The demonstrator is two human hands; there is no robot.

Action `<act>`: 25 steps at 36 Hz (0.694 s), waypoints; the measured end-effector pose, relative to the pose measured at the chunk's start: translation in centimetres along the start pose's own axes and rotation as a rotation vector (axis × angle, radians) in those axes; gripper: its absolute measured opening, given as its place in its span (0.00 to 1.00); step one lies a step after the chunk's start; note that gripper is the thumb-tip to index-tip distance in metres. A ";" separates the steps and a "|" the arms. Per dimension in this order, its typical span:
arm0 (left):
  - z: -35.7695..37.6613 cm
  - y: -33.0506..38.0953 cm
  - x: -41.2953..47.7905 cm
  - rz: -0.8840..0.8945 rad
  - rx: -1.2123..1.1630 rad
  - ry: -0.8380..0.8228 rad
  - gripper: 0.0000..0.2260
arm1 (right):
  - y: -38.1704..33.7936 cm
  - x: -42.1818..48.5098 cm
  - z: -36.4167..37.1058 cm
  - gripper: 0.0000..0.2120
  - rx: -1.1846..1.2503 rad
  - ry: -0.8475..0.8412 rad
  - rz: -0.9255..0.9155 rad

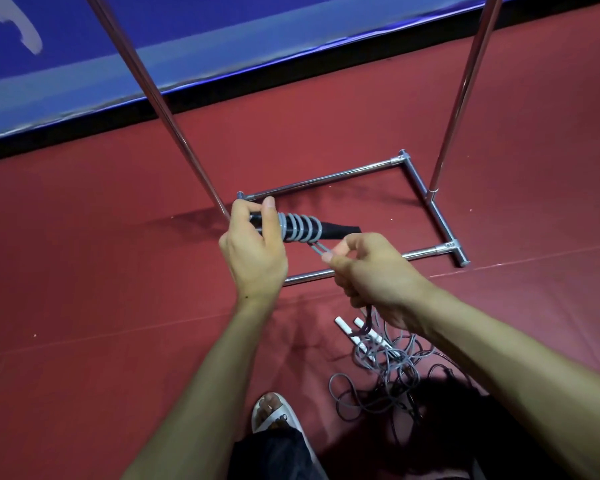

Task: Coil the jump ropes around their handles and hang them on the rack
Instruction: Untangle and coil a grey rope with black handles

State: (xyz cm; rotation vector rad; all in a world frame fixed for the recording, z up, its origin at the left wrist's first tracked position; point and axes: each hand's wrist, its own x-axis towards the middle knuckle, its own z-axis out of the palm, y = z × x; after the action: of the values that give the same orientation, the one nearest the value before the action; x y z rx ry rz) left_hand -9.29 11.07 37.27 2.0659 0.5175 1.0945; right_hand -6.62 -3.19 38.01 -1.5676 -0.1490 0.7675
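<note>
Both grips closed: my left hand (253,251) clamps the black handles (336,230) half-wound with grey rope (300,228), my right hand (374,275) pinches its two strands, above the rack base (441,223).

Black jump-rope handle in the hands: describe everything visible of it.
The black jump-rope handle lies level above the red floor, matte and tapered. Several turns of pale grey rope wrap its middle. The left hand grips its left end; the right hand pinches the two strands leaving the coil. One or two handles: cannot tell.
</note>
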 end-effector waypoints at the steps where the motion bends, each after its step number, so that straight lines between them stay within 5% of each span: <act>1: -0.1 -0.2 0.0 0.017 0.014 -0.015 0.09 | -0.1 0.1 -0.3 0.11 -0.065 0.012 -0.026; 8: -0.9 -0.4 0.0 0.227 0.059 -0.162 0.12 | -0.3 0.9 -3.2 0.15 -0.533 0.095 -0.146; 10: -0.9 -0.4 -0.1 0.249 0.056 -0.221 0.12 | -0.5 1.0 -3.6 0.08 -0.541 0.070 -0.203; 17: -1.9 -0.4 0.6 0.095 -0.033 -0.345 0.12 | -1.8 1.1 -5.5 0.07 -0.502 -0.186 -0.327; 22: -2.5 -0.1 0.7 0.087 -0.031 -0.457 0.14 | -1.4 1.5 -5.7 0.13 -0.771 -0.268 -0.456; 25: -2.6 0.0 0.6 0.095 -0.018 -0.533 0.14 | -1.3 1.6 -5.9 0.07 -0.854 -0.300 -0.529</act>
State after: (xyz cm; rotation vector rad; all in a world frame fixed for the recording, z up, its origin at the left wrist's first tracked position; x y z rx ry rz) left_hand -11.08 12.51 38.58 2.2660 0.1433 0.5529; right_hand -1.74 -7.12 38.34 -2.0499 -1.1895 0.5218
